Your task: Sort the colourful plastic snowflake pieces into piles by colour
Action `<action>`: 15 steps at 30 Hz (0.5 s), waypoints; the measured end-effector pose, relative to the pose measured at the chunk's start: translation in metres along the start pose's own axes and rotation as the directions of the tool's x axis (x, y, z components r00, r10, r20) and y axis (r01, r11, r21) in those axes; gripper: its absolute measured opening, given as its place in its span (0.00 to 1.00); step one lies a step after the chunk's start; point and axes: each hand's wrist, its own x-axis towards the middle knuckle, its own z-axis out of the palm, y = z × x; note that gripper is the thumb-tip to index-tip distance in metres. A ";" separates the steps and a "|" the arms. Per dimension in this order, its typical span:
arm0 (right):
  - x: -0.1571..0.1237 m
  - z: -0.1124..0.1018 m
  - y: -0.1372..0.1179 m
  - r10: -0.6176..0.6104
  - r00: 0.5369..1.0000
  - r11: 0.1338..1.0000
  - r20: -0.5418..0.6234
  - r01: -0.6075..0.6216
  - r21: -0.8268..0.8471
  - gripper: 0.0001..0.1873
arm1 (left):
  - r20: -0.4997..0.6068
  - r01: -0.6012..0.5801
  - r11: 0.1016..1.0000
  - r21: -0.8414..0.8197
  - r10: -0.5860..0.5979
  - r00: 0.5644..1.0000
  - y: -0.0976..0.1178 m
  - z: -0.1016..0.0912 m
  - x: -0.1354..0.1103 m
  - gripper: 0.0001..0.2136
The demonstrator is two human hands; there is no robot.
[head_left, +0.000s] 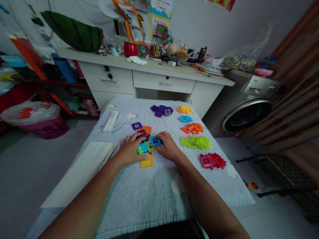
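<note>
A mixed heap of flat plastic snap tiles (147, 146) lies in the middle of a pale towel (149, 196) spread over a small table. My left hand (129, 151) rests on the heap's left side, fingers curled over the tiles. My right hand (168, 146) presses on its right side, fingertips on a blue tile (155, 141). A yellow tile (147, 162) lies just below the heap. Sorted piles sit to the right: red (212, 160), green (196, 142), orange (192, 128), light blue (185, 118), yellow (184, 109), and purple (161, 110) further back.
A white remote (111, 121) and folded white cloth (82, 172) lie left on the table. Behind stands a cluttered white desk (159, 79) with a red cup (130, 49). A washing machine (246, 113) is at right, a black chair (281, 172) near it.
</note>
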 end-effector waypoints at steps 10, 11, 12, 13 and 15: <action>0.024 -0.051 0.047 0.233 0.967 0.922 -0.102 -0.253 -0.292 0.28 | -0.119 0.006 1.000 0.005 -0.005 0.993 0.006 0.008 0.011 0.35; 0.029 -0.058 0.055 0.257 0.961 0.902 -0.106 -0.277 -0.331 0.28 | -0.127 0.003 1.000 0.002 -0.003 0.992 0.006 0.009 0.011 0.35; 0.033 -0.065 0.062 0.283 0.952 0.879 -0.114 -0.305 -0.365 0.28 | -0.132 0.000 1.000 -0.002 0.000 0.991 0.006 0.009 0.012 0.35; 0.039 -0.073 0.069 0.314 0.941 0.855 -0.124 -0.337 -0.395 0.28 | -0.137 -0.003 1.000 -0.007 0.002 0.991 0.006 0.009 0.012 0.35; 0.049 -0.085 0.083 0.383 0.912 0.801 -0.145 -0.406 -0.440 0.27 | -0.155 -0.009 1.000 -0.021 0.005 0.988 0.005 0.010 0.013 0.34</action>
